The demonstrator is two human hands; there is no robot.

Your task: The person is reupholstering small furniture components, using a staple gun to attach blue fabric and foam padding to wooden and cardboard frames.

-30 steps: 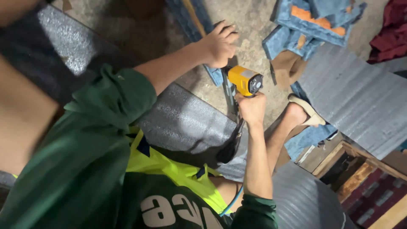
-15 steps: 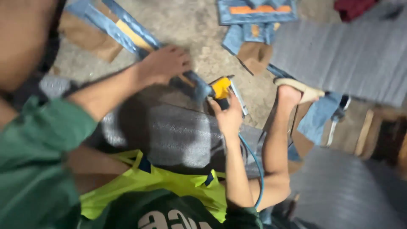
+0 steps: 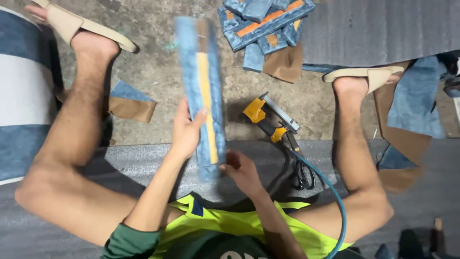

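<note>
My left hand point(image 3: 186, 130) grips the side of a long strip point(image 3: 203, 91), blue fabric with a yellow-orange core, which stands upright and blurred in front of me. My right hand point(image 3: 240, 169) pinches the strip's lower end with closed fingers. A yellow and black pneumatic stapler point(image 3: 269, 121) lies on the concrete floor just right of the strip, nobody holding it, its blue air hose point(image 3: 330, 196) curling back past my right knee.
Black scissors point(image 3: 304, 176) lie on the grey fabric sheet point(image 3: 143, 163) under my legs. A pile of finished blue strips point(image 3: 261, 21) sits ahead, with brown scraps point(image 3: 285, 63) beside it. My sandalled feet point(image 3: 91, 38) are spread wide. Grey cloth point(image 3: 383, 29) lies top right.
My right hand has let go of the stapler, which now lies on the floor. Both hands have taken up the blue strip and raised it upright. The view has swung downward.
</note>
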